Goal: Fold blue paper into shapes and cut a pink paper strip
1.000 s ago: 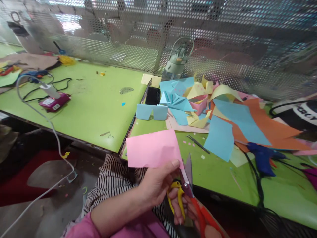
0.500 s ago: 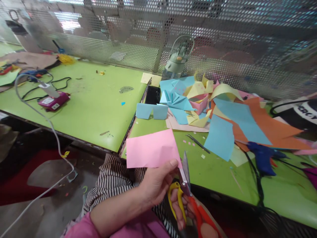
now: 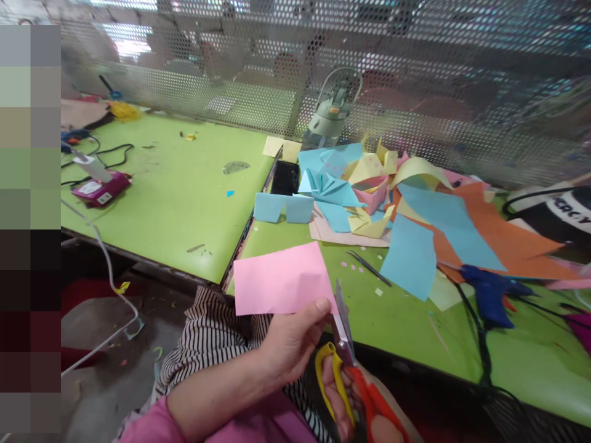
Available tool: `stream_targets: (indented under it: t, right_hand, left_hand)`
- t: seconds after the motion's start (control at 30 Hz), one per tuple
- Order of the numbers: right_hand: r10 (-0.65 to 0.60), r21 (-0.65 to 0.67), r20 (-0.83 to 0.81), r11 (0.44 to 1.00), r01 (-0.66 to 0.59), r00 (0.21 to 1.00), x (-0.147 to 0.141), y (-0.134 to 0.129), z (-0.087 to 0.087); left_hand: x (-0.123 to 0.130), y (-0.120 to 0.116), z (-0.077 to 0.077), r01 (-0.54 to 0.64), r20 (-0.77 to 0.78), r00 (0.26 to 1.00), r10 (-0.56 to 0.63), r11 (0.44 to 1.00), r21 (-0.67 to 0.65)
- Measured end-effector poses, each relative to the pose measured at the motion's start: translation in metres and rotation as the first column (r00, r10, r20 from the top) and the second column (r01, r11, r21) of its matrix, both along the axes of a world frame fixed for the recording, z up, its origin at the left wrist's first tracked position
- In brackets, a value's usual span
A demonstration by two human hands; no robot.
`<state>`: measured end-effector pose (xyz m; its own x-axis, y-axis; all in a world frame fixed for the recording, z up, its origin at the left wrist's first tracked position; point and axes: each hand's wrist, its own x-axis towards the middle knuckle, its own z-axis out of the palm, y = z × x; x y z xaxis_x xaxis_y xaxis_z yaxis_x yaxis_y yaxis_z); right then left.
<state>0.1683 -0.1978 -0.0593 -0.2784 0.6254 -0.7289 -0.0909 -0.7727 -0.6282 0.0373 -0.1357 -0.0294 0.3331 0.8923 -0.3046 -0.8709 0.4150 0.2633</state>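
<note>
Between the thumb and fingers of my left hand (image 3: 295, 341) is a pink sheet of paper (image 3: 279, 280), held at its lower right corner. My right hand (image 3: 344, 397) has its fingers through the yellow and red handles of a pair of scissors (image 3: 344, 344). The blades point up and lie at the paper's right edge, close to my left thumb. One blade is partly hidden behind the paper. A folded light blue paper (image 3: 283, 208) stands on the table just beyond the pink sheet, and black tweezers (image 3: 369, 269) lie to its right.
A pile of blue, yellow, pink and orange papers (image 3: 462, 215) covers the right back of the green table (image 3: 161, 197). A blue glue gun (image 3: 492, 295) with cords lies at right. Beside the pile are a black phone (image 3: 285, 177) and a bottle (image 3: 327, 120). A purple power block (image 3: 100, 187) sits left.
The scissor blades have drawn closer together along the paper's right edge. The pink sheet has shifted very slightly left and down.
</note>
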Motion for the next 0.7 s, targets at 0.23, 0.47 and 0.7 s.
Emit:
stream_targets:
  t: [0.23,0.47,0.7]
  right_hand:
    - [0.014,-0.073,0.000,0.997,-0.014,1.000,0.004,0.002,0.011]
    - [0.029,-0.097,-0.039,0.995,-0.033,0.999,0.002,0.002,0.015]
    - [0.023,-0.090,-0.075,0.995,-0.030,0.997,-0.005,-0.001,0.014]
  left_hand:
    - [0.002,0.000,-0.003,-0.008,-0.004,1.000,0.008,1.000,0.027]
    - [0.001,-0.006,-0.006,0.039,0.030,0.999,-0.044,0.987,0.153]
    - [0.012,-0.002,-0.001,-0.057,0.016,0.998,0.056,0.987,0.151]
